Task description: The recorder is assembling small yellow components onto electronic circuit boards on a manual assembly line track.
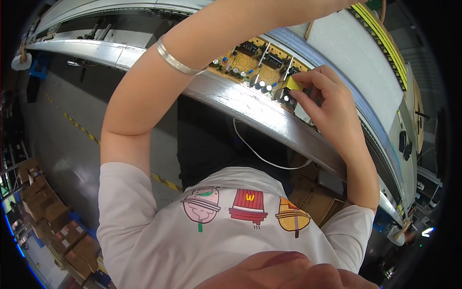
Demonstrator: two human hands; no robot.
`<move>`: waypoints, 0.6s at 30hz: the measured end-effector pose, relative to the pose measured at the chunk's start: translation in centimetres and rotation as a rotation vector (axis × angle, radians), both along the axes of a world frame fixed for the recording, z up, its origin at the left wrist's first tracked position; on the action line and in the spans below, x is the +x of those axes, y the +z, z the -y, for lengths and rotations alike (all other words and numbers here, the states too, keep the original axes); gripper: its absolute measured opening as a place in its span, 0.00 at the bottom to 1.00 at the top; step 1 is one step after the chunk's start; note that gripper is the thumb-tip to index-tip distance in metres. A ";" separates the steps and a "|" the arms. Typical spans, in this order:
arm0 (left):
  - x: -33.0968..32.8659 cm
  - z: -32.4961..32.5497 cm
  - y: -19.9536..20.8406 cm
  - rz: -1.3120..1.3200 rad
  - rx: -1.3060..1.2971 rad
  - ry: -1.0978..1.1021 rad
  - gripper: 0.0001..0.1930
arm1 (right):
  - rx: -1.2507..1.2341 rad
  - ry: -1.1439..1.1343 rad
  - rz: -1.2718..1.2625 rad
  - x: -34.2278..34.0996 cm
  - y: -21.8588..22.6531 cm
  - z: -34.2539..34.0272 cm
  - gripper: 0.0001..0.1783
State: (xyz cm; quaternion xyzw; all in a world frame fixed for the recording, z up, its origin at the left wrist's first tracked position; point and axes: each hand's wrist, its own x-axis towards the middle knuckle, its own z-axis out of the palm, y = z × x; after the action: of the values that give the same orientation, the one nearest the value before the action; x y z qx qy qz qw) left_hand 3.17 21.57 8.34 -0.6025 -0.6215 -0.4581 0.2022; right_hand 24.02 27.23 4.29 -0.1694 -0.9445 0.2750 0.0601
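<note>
Now the yellow component point(293, 84) lies pinched in the right hand point(329, 91); left hand's point(347, 4) hold unclear.

The left forearm point(240, 24) is crossing above the left part of the circuit board point(269, 74), blocking overhead access there. The right hand point(328, 94) is closing off the right part at the yellow block point(291, 83). Between them, an opening is running above the near metal rail point(231, 98) (upright plates point(288, 67) are protruding from the board within this gap).

circuit board point(266, 72) behind metal rail point(240, 100); cardboard boxes point(60, 219) far left.
</note>
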 end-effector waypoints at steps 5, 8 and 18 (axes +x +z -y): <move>-1.4 0.0 -1.6 -0.052 0.274 0.035 0.19 | -0.108 0.001 -0.004 -0.2 1.2 -0.1 0.12; -2.3 0.4 -2.0 -0.280 0.271 0.192 0.17 | 0.070 0.004 -0.189 -1.0 2.0 -2.9 0.13; -1.7 1.7 -2.1 0.342 -0.167 0.037 0.10 | 0.595 -0.196 -0.400 -9.1 -1.6 -15.6 0.20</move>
State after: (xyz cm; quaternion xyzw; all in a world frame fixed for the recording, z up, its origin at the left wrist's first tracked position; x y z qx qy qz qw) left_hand 1.46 19.84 6.19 -0.5189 -0.6937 -0.4969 0.0513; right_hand 14.93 42.78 2.72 -0.1770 -0.9320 0.0090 0.3161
